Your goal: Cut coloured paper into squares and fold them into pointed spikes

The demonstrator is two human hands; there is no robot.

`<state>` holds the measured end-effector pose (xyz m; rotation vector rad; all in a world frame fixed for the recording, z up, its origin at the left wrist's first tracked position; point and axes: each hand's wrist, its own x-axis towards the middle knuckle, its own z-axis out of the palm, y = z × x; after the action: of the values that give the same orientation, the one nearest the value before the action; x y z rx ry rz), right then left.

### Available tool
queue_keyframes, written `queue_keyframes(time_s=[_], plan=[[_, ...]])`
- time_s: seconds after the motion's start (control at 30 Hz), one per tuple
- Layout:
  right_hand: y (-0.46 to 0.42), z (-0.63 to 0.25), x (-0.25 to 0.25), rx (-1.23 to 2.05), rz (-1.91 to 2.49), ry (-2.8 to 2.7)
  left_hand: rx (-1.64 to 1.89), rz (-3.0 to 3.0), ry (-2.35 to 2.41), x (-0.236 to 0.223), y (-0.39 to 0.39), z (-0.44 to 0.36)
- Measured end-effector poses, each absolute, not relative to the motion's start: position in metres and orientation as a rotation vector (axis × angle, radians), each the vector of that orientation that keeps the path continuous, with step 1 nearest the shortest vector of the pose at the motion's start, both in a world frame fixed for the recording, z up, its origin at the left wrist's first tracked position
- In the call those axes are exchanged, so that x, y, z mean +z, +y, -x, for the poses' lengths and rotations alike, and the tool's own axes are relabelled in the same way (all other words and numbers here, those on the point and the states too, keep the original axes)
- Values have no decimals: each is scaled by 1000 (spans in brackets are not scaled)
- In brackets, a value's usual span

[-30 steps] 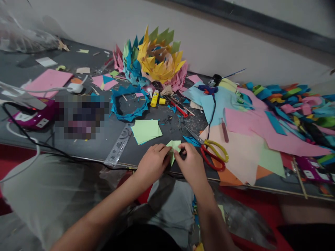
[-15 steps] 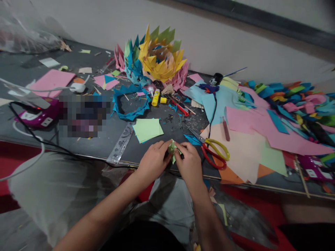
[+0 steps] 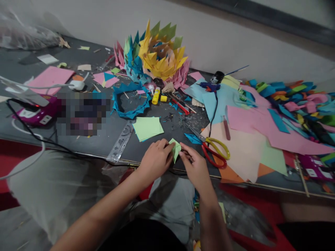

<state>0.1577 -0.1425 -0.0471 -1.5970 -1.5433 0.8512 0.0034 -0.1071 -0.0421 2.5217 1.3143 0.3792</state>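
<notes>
A small folded piece of light green paper (image 3: pixel 176 150) is held at the table's front edge. My left hand (image 3: pixel 156 156) is closed on its left side, thumb and fingers pinching it. At its right edge, the fingertips of my right hand (image 3: pixel 194 164) grip the paper too. Just behind my left hand lies a stack of light green paper squares (image 3: pixel 148 127), with blue showing underneath. Beside my right hand rest scissors (image 3: pixel 214 153) with red and yellow handles, and a folded blue paper piece (image 3: pixel 193 138) by their blades.
A clear plastic ruler (image 3: pixel 120 143) lies left of the stack. Behind are a blue paper ring (image 3: pixel 117 111), a yellow glue stick (image 3: pixel 155 96) and spiky folded-paper crowns (image 3: pixel 162 66). A glue gun (image 3: pixel 209 87) and coloured sheets (image 3: pixel 240 150) spread rightward. Black cable (image 3: pixel 65 150) runs along the front edge.
My right hand has shifted slightly right, fingers drawn off the middle of the green paper to its edge. More of the paper shows, looking flatter. My left hand keeps its hold.
</notes>
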Motion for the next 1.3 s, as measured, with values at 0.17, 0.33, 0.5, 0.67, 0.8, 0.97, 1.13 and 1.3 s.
queue_keyframes(time_s=[0.17,0.33,0.5,0.67,0.8,0.97,1.13,1.3], plan=[[-127,-174,-45,841,1518,-1770,364,-2511,1280,-40,-105,-2],[-102,-182,-39,760,1403,-2075,351,-2499,1146,-34,-98,3],[-83,-193,-31,928,1255,-2304,481,-2322,1101,-33,-91,8],[-76,-200,-25,976,1192,-2420,530,-2350,1047,-41,-92,10],[-78,-197,-29,899,1108,-2442,562,-2399,1037,-43,-94,11],[-79,-198,-36,747,961,-2479,546,-2432,1102,-38,-105,13],[-75,-196,-34,877,1024,-2421,578,-2381,1202,-39,-113,9],[-70,-189,-33,973,1122,-2392,608,-2302,1212,-43,-112,8]])
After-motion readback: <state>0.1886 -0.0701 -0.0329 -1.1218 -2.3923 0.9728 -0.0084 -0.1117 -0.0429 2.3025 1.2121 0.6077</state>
